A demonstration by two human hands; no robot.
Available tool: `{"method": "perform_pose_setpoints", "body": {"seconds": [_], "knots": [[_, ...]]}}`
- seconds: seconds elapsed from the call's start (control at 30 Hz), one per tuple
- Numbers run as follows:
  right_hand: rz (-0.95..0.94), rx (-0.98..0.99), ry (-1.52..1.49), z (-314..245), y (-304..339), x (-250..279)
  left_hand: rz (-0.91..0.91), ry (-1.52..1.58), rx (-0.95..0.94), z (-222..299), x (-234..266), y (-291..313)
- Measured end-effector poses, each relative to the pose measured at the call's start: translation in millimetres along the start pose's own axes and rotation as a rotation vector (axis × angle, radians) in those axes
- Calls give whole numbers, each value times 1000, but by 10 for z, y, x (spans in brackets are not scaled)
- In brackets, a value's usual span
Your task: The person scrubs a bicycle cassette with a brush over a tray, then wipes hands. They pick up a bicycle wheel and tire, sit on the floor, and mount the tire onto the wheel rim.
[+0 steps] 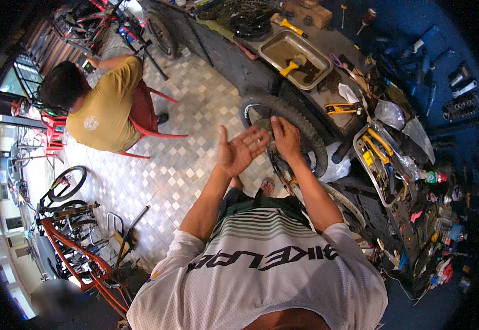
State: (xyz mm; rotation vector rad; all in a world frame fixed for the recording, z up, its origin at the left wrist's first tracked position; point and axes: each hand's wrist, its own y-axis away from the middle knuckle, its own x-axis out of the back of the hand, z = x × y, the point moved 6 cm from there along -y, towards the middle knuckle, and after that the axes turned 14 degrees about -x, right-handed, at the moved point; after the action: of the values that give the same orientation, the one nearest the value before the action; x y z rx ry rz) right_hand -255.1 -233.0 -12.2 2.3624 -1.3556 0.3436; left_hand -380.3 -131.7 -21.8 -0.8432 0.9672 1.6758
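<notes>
My left hand [242, 149] is raised with its palm up and fingers spread, holding nothing. Just to its right, my right hand [287, 138] is closed, the thumb pressed on a small flat, dark greenish piece [265, 124]; its kind I cannot make out. The piece sits close to the fingertips of my left hand. Below and behind my right hand is a bicycle wheel with a knobby black tyre [312, 124], leaning by the workbench. Part of the wheel is hidden by my hand and forearm.
On the workbench stand a metal pan [323, 54] holding murky liquid and a yellow-handled brush [292, 66], and a tray [355, 144] of yellow-handled tools. Tools hang on the blue wall [401, 38]. A person [104, 104] sits on a red chair [148, 110] at left. Bicycles [66, 220] stand at lower left.
</notes>
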Motion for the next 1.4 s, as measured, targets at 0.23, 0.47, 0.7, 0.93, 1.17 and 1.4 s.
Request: {"method": "perform_pose_setpoints", "body": {"seconds": [0.23,0.47,0.7,0.93,1.17,1.4], "knots": [[129,674,269,-568,427,-244,-278,680,-1,76,-479,58],[171,501,568,-1117,92,615,-245,305,33,590,-198,605],[765,3,1715,-1403,-705,2794,516,-1101,-227,976,1815,1744],[460,481,1343,-1546,-278,-106,979,-947,-303,1554,2435,3147],[-1076,853,971,-2164,1850,-4809,1283,-1042,-684,2876,3159,4736],[-1056,1217,798,-4208,2456,-7004,1789,-1408,-1213,5149,2785,7194]]}}
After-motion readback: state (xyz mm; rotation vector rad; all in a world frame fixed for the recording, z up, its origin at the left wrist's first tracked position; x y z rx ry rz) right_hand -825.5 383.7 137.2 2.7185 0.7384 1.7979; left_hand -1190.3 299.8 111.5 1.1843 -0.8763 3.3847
